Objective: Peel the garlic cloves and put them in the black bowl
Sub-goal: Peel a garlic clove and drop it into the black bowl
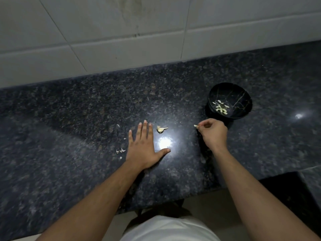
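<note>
I am looking down on the countertop (86, 119), a polished dark granite slab flecked with grey and throwing back 2 glaring light spots, backed along its far edge by the wall (104, 32) of pale matt tiles. Toward the right end of that counter the black bowl (241, 101) is sitting, round, glossy and veined with thin gold lines like marble, and the peeled cloves (221, 107) are lying in its bottom, several small pale curved pieces, so I am judging the job well along. My left hand (143, 148) is lying flat on the stone near the middle, fingers straight and spread, holding nothing. My right hand (212, 132) is hovering just on the near side of the bowl, fingers curled in a pinch round a small garlic clove (195, 126), whose whitish tip is poking out to the left; I cannot tell whether it is fully peeled. Just beside my left fingertips the garlic remnant (160, 129) is resting, a creamy papery stub with a stem, possibly with cloves left in it. Thin white skin scraps (120, 151) are littering the stone to the left of that hand.
</note>
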